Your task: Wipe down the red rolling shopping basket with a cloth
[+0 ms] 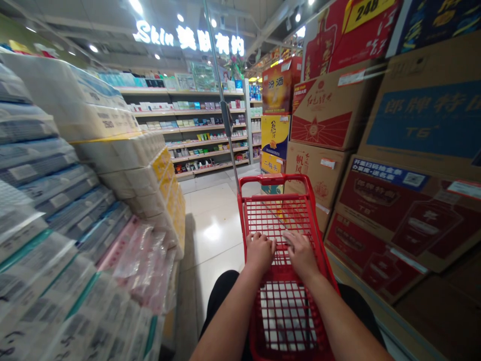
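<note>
Both my hands rest on the red plastic basket cart (278, 277) in front of me. My left hand (260, 250) has its fingers curled over the lattice on the left side. On the right side of the same lattice lies my right hand (299, 250), its fingers bent and slightly spread, the tips near the middle. A thin gap separates the two hands. The cart's red handle frame (276, 178) rises beyond them, and a thin grey pole (226, 118) slants up from its left side. Through the lower lattice the pale floor shows.
Stacks of wrapped paper packs (130, 155) line the left side. Cardboard liquor cartons (321, 110) are piled high on the right. Shelves of cosmetics (188, 128) stand ahead under a lit sign (190, 39). A tiled aisle (214, 220) runs between the stacks.
</note>
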Tool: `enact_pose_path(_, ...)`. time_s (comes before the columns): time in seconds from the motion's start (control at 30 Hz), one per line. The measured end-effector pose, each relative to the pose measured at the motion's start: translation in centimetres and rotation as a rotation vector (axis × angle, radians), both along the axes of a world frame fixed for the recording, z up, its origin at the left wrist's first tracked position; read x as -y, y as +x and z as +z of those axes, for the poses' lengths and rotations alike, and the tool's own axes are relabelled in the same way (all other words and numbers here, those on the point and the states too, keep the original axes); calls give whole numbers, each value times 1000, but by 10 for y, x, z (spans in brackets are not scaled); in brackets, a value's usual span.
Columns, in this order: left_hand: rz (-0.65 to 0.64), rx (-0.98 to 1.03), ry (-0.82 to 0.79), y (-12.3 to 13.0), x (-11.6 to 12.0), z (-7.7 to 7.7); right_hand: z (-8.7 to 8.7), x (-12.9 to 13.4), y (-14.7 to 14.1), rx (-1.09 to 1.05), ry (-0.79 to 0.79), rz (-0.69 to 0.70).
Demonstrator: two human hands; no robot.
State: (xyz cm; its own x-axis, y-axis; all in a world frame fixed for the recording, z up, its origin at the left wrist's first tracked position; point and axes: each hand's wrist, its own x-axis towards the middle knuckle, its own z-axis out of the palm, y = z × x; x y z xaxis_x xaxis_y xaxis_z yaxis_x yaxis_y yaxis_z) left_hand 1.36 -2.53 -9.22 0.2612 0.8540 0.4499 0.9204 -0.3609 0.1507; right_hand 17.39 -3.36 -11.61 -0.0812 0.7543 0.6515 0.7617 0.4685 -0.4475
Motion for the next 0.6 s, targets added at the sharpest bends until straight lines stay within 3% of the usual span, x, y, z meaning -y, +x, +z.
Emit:
enact_pose_path(0.1,6,-6,4,0,0,0,-1,-2,-1,35,-8,109)
enact_pose_path(0.27,2,2,-16,1,1,2,-3,-9,6,-114,37,-219)
enact_pose_path(0.43,6,0,-10,1,0,3,-6,-7,-1,-18,-13,60)
enact_pose_path(0.47,5,-2,-6,1,0,2,-5,-8,0,-20,-16,45)
enact_pose_path(0.6,7,-11,-1,2,0,1,-3,-15,7,-109,31,-225)
